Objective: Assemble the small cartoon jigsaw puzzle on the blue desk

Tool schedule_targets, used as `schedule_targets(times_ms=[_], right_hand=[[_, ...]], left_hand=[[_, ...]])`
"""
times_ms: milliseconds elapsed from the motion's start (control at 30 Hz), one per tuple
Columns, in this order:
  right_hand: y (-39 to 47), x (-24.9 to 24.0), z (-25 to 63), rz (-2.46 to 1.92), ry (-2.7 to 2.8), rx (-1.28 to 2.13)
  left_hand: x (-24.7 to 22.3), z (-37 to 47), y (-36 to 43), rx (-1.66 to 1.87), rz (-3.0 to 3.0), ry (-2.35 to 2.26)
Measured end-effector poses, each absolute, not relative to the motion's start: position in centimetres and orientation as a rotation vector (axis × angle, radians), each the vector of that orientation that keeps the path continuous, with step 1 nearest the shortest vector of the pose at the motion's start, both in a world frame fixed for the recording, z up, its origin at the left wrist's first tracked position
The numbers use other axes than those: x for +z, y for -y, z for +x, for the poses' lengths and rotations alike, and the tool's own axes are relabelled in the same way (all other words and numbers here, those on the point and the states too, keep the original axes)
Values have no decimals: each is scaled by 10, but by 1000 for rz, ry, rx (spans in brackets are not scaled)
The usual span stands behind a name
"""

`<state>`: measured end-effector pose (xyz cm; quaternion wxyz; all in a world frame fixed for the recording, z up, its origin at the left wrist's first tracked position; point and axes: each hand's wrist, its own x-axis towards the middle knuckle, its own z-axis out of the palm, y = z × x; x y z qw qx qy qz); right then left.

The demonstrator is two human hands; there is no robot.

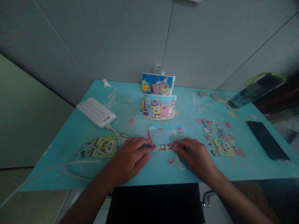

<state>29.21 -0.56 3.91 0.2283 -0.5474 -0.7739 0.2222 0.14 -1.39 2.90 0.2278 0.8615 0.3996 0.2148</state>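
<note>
A partly joined jigsaw puzzle border (164, 127) lies flat on the table, with its top edge, part of its left side and a bottom row (163, 147) showing. My left hand (134, 157) rests at the left end of that row, fingers stretched out and fingertips on the pieces. At the row's right end my right hand (196, 155) has thumb and forefinger closed on a puzzle piece, mostly hidden by the fingertips. One loose puzzle piece (171, 161) lies just below the row. A cartoon picture card (159, 107) stands upright behind the border.
Several loose puzzle pieces (207, 129) are heaped to the right. A phone (267, 140) and a dark bottle (257, 90) lie farther right, near two round lids (202, 94). On the left are a white power bank (96, 112) and its cable (58, 166). Clear jars stand by the cards.
</note>
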Motion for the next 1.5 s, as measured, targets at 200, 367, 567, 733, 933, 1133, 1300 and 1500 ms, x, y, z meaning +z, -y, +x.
schedule_targets(times_ms=[200, 367, 567, 733, 933, 1133, 1300, 1500], right_hand=[[11, 40, 297, -1464, 2314, 456], [12, 42, 308, -1425, 2374, 424], [9, 40, 309, -1406, 2384, 411], [6, 39, 305, -1423, 2383, 430], [5, 40, 302, -1412, 2390, 455], [6, 38, 305, -1358, 2389, 429], [5, 37, 306, -1398, 2396, 431], [2, 37, 308, -1405, 2376, 504]], left_hand=[[27, 1, 14, 601, 2382, -1094], [26, 1, 14, 607, 2385, -1084], [27, 0, 15, 573, 2393, -1100], [29, 1, 14, 577, 2385, -1102], [29, 1, 14, 568, 2390, -1097], [28, 1, 14, 600, 2376, -1091], [27, 1, 14, 596, 2384, -1096], [26, 1, 14, 593, 2394, -1099]])
